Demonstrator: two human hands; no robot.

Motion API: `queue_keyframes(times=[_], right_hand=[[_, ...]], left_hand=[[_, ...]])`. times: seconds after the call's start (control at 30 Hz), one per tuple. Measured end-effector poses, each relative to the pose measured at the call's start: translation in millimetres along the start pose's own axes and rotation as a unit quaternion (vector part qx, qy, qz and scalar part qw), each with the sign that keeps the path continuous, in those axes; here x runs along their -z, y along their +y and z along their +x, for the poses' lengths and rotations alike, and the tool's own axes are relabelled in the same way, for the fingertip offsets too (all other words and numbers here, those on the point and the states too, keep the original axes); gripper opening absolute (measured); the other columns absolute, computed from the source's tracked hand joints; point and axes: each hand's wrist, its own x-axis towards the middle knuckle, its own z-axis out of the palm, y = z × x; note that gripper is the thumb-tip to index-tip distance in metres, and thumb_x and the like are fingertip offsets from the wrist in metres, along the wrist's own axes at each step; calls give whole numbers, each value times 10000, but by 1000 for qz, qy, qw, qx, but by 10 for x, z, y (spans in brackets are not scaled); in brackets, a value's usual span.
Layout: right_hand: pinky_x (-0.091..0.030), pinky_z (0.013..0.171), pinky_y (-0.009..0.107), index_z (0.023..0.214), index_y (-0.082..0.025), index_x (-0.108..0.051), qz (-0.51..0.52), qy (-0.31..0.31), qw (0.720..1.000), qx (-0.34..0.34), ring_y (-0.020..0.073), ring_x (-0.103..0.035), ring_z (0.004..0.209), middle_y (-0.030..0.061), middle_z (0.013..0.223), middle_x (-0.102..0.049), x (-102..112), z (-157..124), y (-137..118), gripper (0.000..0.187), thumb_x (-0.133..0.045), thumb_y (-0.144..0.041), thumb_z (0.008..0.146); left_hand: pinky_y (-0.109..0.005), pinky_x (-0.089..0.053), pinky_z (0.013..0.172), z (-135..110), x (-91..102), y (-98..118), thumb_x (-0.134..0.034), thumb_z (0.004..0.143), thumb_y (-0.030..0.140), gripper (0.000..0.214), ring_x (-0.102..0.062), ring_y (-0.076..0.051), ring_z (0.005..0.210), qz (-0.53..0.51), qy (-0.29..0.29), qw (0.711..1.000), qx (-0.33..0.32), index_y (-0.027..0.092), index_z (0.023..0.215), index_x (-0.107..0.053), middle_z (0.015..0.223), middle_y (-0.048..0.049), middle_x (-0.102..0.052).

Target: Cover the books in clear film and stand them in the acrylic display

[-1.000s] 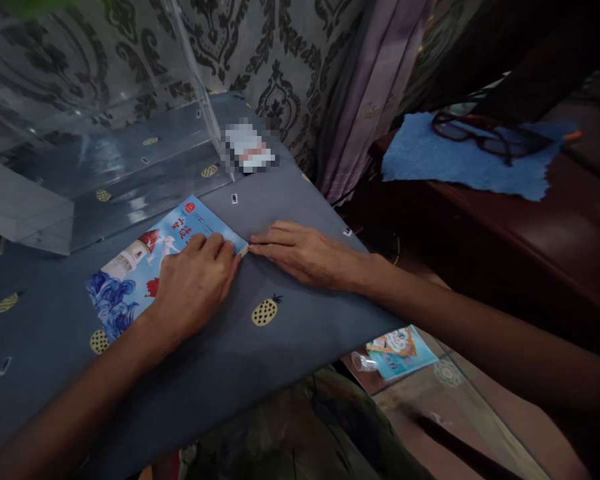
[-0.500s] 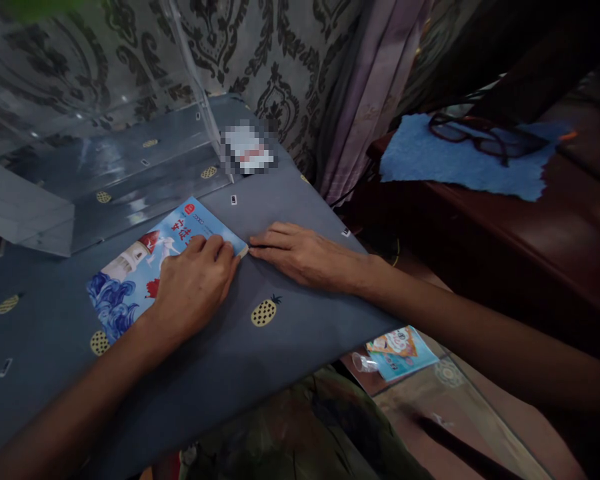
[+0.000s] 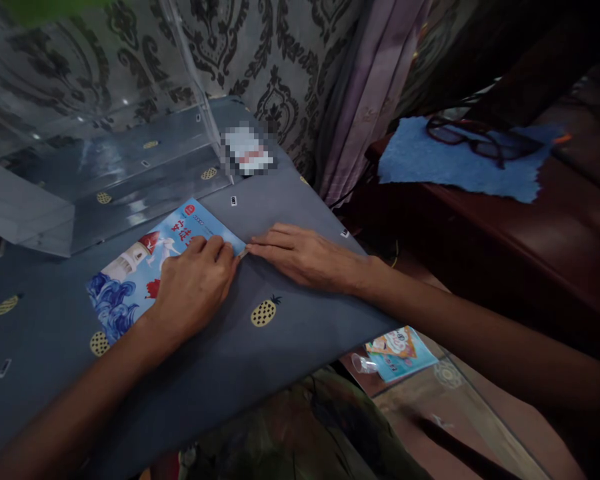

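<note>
A picture booklet (image 3: 140,263) with a blue cover, a lighthouse and waves lies flat on a grey-blue pineapple-print cloth (image 3: 300,200). My left hand (image 3: 193,287) rests on its lower right part, with the fingers curled down towards the edge. My right hand (image 3: 305,257) lies flat on the cloth, with its fingertips at the booklet's right corner. A thin pale strip (image 3: 241,253) shows at that corner, between both hands. What it is, I cannot tell.
A clear acrylic box (image 3: 105,157) stands on the cloth at upper left, and a pixelated white item (image 3: 247,150) lies beyond it. To the right, glasses (image 3: 485,143) lie on a blue cloth (image 3: 460,157) on dark wood. A printed packet (image 3: 400,353) lies below the table edge.
The whole view has shifted slightly with my head. Both hands stay at the booklet's corner, and the pale strip looks thinner.
</note>
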Motion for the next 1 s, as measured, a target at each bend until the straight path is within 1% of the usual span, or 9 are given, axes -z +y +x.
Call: queue_keyframes(times=[0.3,0.5,0.7,0.93,1.0], right_hand=[[-568,889,448,1297,-121,-591,-4,19,1000,9,231,-610,1008,150,1156,-684,4,8,-4,368,-349,-135,1019],[-558,896,451,1309,-132,-584,-5,6,1000,3,235,-600,1013,145,1160,-676,1,11,-4,370,-358,-144,1017],[-549,900,453,1273,-102,-606,-6,-9,1000,-1,241,-582,995,157,1135,-679,10,22,-12,359,-362,-138,1012],[-545,914,446,1137,-127,-673,-2,-22,1000,-6,239,-586,1035,146,1183,-665,53,43,-36,326,-383,-106,991],[-547,909,447,1147,-139,-670,0,-16,1000,-6,237,-589,1032,140,1180,-665,49,37,-33,327,-385,-105,990]], left_hand=[[-328,-462,602,-15,-4,-3,-347,1035,292,396,-635,-298,966,-4,15,1000,-4,132,1054,-709,1045,-154,-703],[-327,-459,609,-23,-24,-7,-362,1027,283,377,-633,-292,941,-10,41,999,-9,134,1019,-708,1009,-151,-701],[-326,-461,616,-24,-22,-3,-351,1031,285,388,-626,-291,953,-2,30,999,-9,135,1044,-708,1029,-151,-696],[-330,-465,604,-21,-8,-15,-350,1038,290,387,-637,-303,986,-3,17,1000,-7,132,1076,-700,1058,-148,-704],[-337,-468,600,-20,-6,-18,-337,1042,301,399,-639,-307,995,-1,15,1000,-8,136,1082,-697,1079,-145,-703]])
